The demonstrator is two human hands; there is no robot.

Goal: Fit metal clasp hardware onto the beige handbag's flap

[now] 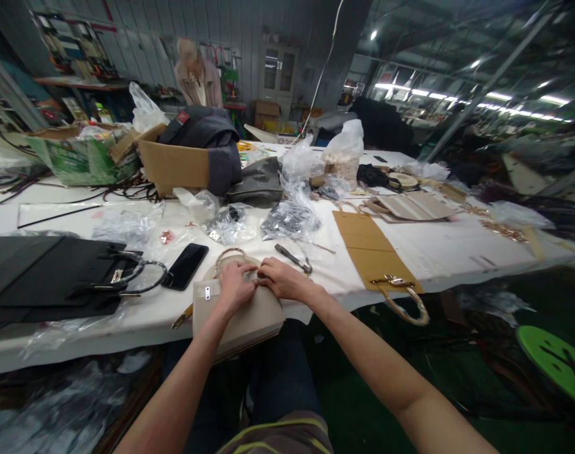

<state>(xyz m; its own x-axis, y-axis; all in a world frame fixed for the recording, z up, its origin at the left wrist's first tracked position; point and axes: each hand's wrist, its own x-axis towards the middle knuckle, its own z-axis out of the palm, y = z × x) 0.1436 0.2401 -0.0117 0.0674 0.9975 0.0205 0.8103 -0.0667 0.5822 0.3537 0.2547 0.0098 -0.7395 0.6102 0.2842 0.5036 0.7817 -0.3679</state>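
Observation:
A beige handbag lies at the table's front edge, partly over my lap. Its ring handle points away from me, and a small metal plate shows at its left corner. My left hand rests on the bag's upper part, fingers bent and closed on it. Beside it, my right hand pinches at the same spot; what lies between its fingertips is hidden. Just beyond the right hand sits a dark plier-like tool. A yellow-handled tool lies left of the bag.
Black bag panels and a phone lie to the left. A mustard bag panel is on the right. Behind are clear plastic bags, a cardboard box and a green carton. A person stands across the table.

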